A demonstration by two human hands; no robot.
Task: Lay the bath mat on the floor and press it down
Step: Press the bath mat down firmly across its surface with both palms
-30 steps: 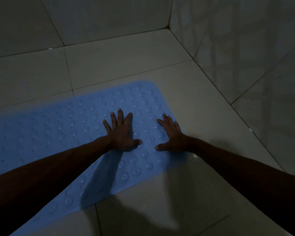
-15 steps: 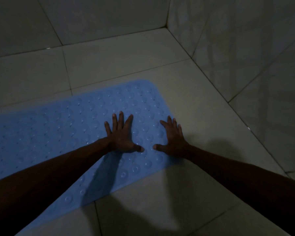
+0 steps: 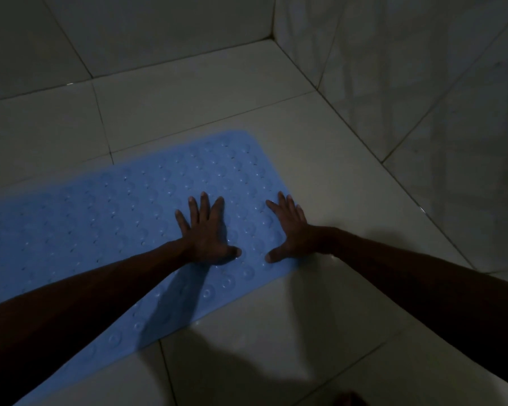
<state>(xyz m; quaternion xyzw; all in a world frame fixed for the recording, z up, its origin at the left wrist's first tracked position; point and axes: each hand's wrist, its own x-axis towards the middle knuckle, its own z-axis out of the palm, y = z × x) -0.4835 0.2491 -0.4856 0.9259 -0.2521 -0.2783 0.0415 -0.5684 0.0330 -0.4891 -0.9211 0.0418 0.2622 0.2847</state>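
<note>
The bath mat looks soft, bendy and light, like rubber, so it should flop flat. Flat palms on top seem the best way to push it, not a pinch at the edge. It is blue with rows of little round bumps. It lies on the tiled floor near the corner walls. The left hand and right hand press on it, fingers spread wide.

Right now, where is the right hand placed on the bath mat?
In the head view, the right hand lies flat on the blue bath mat's right end, beside the left hand, near the tiled wall.
</note>
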